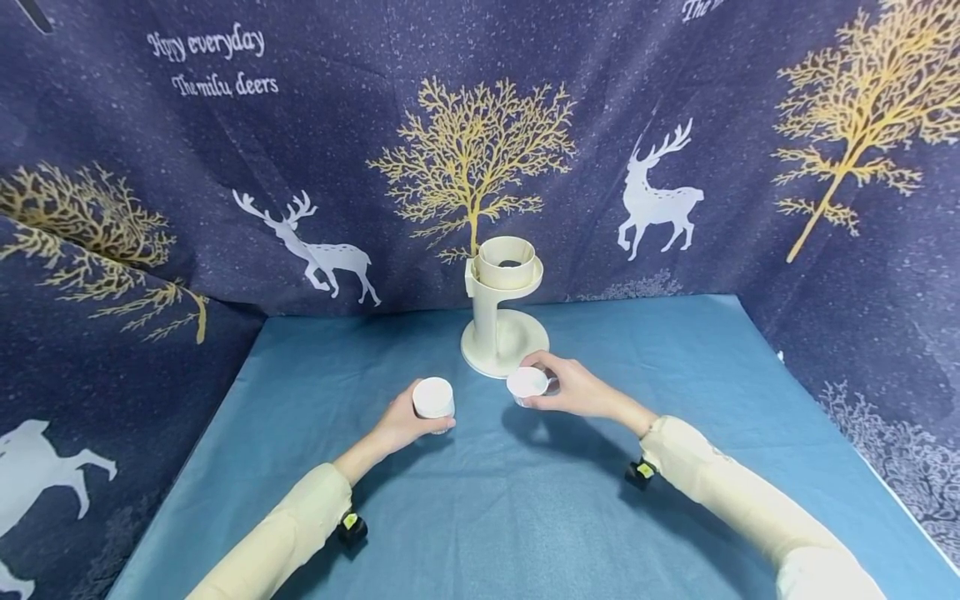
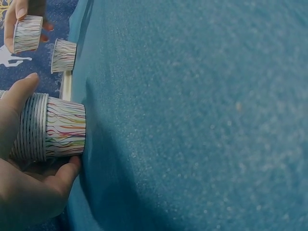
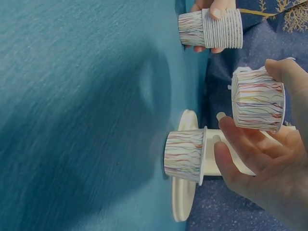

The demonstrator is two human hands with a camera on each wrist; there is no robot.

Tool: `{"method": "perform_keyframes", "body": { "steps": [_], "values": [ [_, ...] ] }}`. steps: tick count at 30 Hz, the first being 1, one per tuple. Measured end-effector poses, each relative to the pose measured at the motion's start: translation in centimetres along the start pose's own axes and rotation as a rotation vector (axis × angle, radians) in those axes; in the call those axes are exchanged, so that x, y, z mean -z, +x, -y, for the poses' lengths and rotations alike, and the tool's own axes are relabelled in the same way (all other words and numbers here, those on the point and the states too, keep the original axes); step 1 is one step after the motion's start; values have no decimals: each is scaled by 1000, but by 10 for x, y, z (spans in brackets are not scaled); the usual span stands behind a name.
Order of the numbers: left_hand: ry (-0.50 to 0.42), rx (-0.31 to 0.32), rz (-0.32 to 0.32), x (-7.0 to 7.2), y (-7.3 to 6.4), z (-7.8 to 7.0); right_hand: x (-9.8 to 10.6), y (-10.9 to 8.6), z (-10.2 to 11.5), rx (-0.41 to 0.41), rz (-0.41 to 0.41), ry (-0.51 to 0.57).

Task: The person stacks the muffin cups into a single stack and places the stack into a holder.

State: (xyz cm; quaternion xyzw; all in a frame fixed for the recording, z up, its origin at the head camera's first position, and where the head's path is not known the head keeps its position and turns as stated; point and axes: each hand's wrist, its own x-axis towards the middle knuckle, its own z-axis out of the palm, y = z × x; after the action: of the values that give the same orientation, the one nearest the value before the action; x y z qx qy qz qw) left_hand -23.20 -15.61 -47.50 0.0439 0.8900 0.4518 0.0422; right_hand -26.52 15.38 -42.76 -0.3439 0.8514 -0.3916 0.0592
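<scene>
A stack of nested paper baking cups (image 2: 66, 127) with colourful wavy stripes is gripped by my left hand (image 1: 397, 425), its lower end close to the blue tabletop. My right hand (image 1: 570, 387) pinches a single paper cup (image 3: 259, 100) of the same pattern, thumb at its rim, other fingers spread beneath. Below that held cup, another striped cup (image 3: 184, 154) stands upright on the table, apart from it. Just behind, in the head view, is a cream stand (image 1: 486, 325) with a round base and an upper ring that carries a cream cylinder (image 1: 507, 265).
The blue cloth-covered table (image 1: 480, 517) reaches back to a dark blue curtain (image 1: 322, 150) printed with deer and trees. Black wrist cameras (image 1: 351, 528) hang under both sleeves. The stand is near the table's back edge.
</scene>
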Motion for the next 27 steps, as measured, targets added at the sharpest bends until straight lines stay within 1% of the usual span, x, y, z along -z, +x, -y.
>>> {"method": "perform_keyframes", "body": {
  "steps": [5,10,15,20,27],
  "values": [
    [-6,1,0,0,0,0,-2,4,2,20,-13,-38],
    [-15,6,-1,0,-2,-1,-4,8,5,37,-27,-36],
    [-19,-4,-7,-1,-2,1,-8,13,10,55,-36,-35],
    [-29,-10,-4,-2,-2,2,-12,19,14,52,-36,-53],
    [-45,-16,-4,-2,-3,1,-15,26,22,43,-44,-35]
  ]
}}
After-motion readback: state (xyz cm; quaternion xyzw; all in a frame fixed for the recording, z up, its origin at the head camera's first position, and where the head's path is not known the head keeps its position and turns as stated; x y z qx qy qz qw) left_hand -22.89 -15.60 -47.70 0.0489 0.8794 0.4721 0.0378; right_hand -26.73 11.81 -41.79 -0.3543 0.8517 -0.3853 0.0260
